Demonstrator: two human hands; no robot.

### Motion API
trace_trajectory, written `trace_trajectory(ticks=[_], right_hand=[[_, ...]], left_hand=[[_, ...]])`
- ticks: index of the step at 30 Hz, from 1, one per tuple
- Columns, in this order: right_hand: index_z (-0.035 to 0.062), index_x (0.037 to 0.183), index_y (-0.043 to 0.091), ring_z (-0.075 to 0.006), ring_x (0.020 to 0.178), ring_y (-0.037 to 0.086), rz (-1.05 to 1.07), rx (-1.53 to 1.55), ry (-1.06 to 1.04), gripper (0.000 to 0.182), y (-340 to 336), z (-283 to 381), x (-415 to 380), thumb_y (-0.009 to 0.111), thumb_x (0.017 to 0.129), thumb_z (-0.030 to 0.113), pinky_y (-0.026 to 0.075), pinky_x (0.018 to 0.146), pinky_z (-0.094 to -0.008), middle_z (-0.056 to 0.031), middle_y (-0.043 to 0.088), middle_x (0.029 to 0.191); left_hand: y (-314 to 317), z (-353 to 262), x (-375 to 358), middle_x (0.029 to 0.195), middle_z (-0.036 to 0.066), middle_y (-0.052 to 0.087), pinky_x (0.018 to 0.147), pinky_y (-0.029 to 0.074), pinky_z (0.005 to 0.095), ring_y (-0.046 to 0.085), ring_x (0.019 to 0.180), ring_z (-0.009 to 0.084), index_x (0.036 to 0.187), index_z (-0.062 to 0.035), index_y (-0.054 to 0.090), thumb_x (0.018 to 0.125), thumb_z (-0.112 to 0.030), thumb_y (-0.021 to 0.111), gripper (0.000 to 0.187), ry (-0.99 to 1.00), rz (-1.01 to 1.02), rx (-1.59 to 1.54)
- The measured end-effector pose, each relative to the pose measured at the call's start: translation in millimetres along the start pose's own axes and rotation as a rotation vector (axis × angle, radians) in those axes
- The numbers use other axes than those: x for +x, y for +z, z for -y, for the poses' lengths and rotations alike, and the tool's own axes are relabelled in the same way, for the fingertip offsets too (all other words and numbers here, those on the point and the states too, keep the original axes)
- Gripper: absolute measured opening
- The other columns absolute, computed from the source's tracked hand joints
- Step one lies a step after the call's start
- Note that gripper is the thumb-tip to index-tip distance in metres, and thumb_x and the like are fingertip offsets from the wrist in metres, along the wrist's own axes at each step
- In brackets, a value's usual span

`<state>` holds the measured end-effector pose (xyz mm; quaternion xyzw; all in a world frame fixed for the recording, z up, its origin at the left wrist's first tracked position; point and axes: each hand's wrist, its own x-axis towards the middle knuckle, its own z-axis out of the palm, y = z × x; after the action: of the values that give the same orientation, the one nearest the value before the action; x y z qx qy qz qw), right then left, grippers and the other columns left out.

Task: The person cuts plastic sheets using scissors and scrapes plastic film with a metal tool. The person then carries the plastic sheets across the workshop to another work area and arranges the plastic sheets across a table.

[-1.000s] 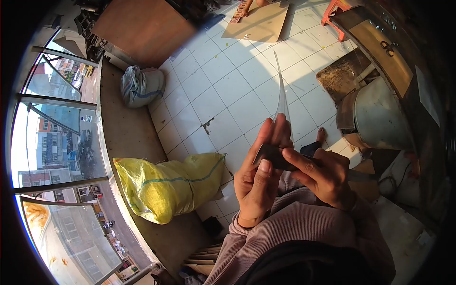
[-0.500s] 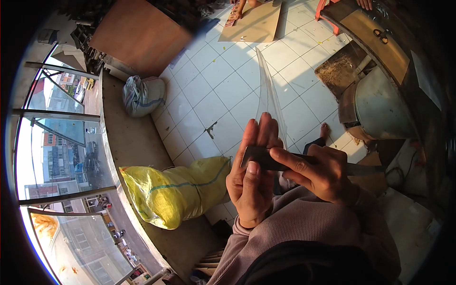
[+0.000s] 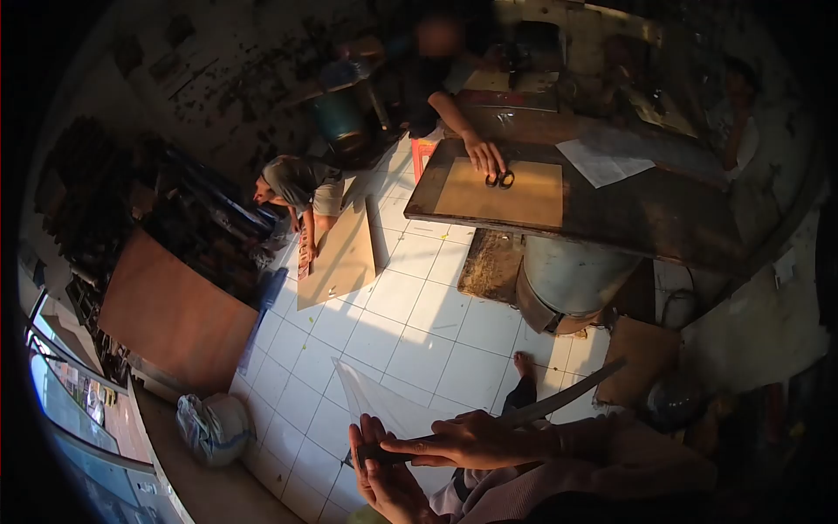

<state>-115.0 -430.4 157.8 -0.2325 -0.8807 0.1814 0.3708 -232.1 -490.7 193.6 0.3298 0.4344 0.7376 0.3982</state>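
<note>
A long, dark, slightly curved machete-like tool (image 3: 572, 396) runs from my left palm out beyond my right wrist. Its blunt dark end rests across my left hand (image 3: 393, 491), where the thumb presses on it and the fingers extend upward. My right hand (image 3: 480, 441) grips the tool from above, index finger stretched along the dark end. Behind my hands a clear, pointed plastic sheet (image 3: 371, 390) stands up over the tiled floor; which hand holds it is hidden.
Ahead is a dark table (image 3: 663, 214) with a tan board (image 3: 541, 205); one person's hand touches black scissors (image 3: 499, 180). Another person crouches by a cardboard sheet (image 3: 340, 262). A metal drum (image 3: 576, 275), brown panel (image 3: 179, 310) and white sack (image 3: 214, 428) stand around.
My view has tilted up and swung right, bringing the table and other people into sight. Both hands keep the same hold on the tool. A person's hand has reached the scissors.
</note>
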Motion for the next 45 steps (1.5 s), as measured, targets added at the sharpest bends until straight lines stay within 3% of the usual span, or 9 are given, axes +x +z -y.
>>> trace_trajectory(ticks=[18,23,24,25,30,39,40,41,45], right_hand=[[0.0376,0.128,0.036,-0.0153,0.041,0.045,-0.185,-0.155,0.423,0.053,-84,-86,-41,0.058,0.081,0.032,0.041,0.041,-0.0285,-0.0037,0.04,0.051],[0.0412,0.127,0.036,-0.0104,0.046,0.043,-0.041,-0.259,0.536,0.048,-135,-127,-41,0.05,0.081,0.046,0.036,0.066,-0.041,0.0016,0.043,0.053],[0.0412,0.128,0.035,-0.0107,0.046,0.044,-0.01,-0.286,0.55,0.049,-141,-139,-42,0.049,0.081,0.046,0.036,0.066,-0.0401,0.0013,0.044,0.053],[0.0413,0.128,0.035,-0.0109,0.047,0.044,0.019,-0.315,0.566,0.05,-148,-151,-44,0.049,0.081,0.047,0.036,0.066,-0.0391,0.0009,0.044,0.053],[0.041,0.13,0.029,-0.0102,0.034,0.041,-0.004,-0.435,0.473,0.052,-205,-195,-43,0.047,0.082,0.048,0.032,0.031,-0.0231,-0.0027,0.043,0.048],[0.0352,0.13,0.033,-0.0119,0.031,0.038,-0.013,-0.444,0.399,0.046,-299,-293,-64,0.042,0.086,0.043,0.034,0.032,-0.0274,-0.0024,0.04,0.043],[0.0354,0.131,0.032,-0.0123,0.031,0.038,0.002,-0.459,0.404,0.046,-304,-308,-68,0.041,0.086,0.044,0.034,0.032,-0.0281,-0.0029,0.04,0.043],[0.0357,0.131,0.031,-0.0128,0.032,0.038,0.018,-0.472,0.407,0.046,-309,-325,-73,0.041,0.087,0.044,0.034,0.032,-0.0287,-0.0034,0.04,0.043],[0.0356,0.129,0.035,-0.0136,0.032,0.037,0.067,-0.57,0.403,0.043,-319,-393,-85,0.04,0.087,0.045,0.034,0.033,-0.0302,-0.0054,0.038,0.041]], left_hand=[[107,73,67,0.131,0.024,0.034,0.099,0.03,0.0387,0.033,0.122,0.031,0.129,0.0107,0.021,0.086,-0.014,0.051,0.058,-0.406,0.446,-0.153],[156,89,100,0.132,0.024,0.032,0.101,0.03,0.0383,0.031,0.124,0.0316,0.13,0.0094,0.021,0.085,-0.009,0.051,0.057,-0.516,0.566,-0.127],[175,92,102,0.118,0.022,0.048,0.087,0.043,0.0321,0.05,0.105,0.026,0.124,0.0089,0.035,0.084,-0.01,0.053,0.047,-0.481,0.472,-0.147],[183,97,109,0.119,0.024,0.046,0.091,0.04,0.0352,0.047,0.109,0.0284,0.125,0.0087,0.034,0.084,-0.009,0.052,0.048,-0.484,0.516,-0.082],[221,129,155,0.114,0.027,0.05,0.09,0.042,0.0429,0.048,0.109,0.032,0.123,0.0089,0.037,0.079,-0.008,0.057,0.05,-0.542,0.65,0.1],[263,173,215,0.084,0.021,0.06,0.062,0.054,0.0292,0.062,0.074,0.0212,0.098,0.0091,0.053,0.08,-0.018,0.062,0.034,-0.448,0.566,0.035],[256,171,221,0.092,0.015,0.059,0.063,0.045,0.0243,0.054,0.07,0.0156,0.105,0.0073,0.053,0.084,-0.01,0.054,0.027,-0.479,0.643,0.11],[278,162,213,0.069,0.007,0.056,0.05,0.035,0.0213,0.039,0.051,0.0097,0.086,0.004,0.058,0.084,-0.012,0.054,0.017,-0.417,0.492,0.16],[287,163,224,0.065,0.003,0.05,0.055,0.04,0.0219,0.045,0.056,0.0111,0.075,-0.001,0.051,0.084,-0.012,0.054,0.014,-0.404,0.544,0.222]])
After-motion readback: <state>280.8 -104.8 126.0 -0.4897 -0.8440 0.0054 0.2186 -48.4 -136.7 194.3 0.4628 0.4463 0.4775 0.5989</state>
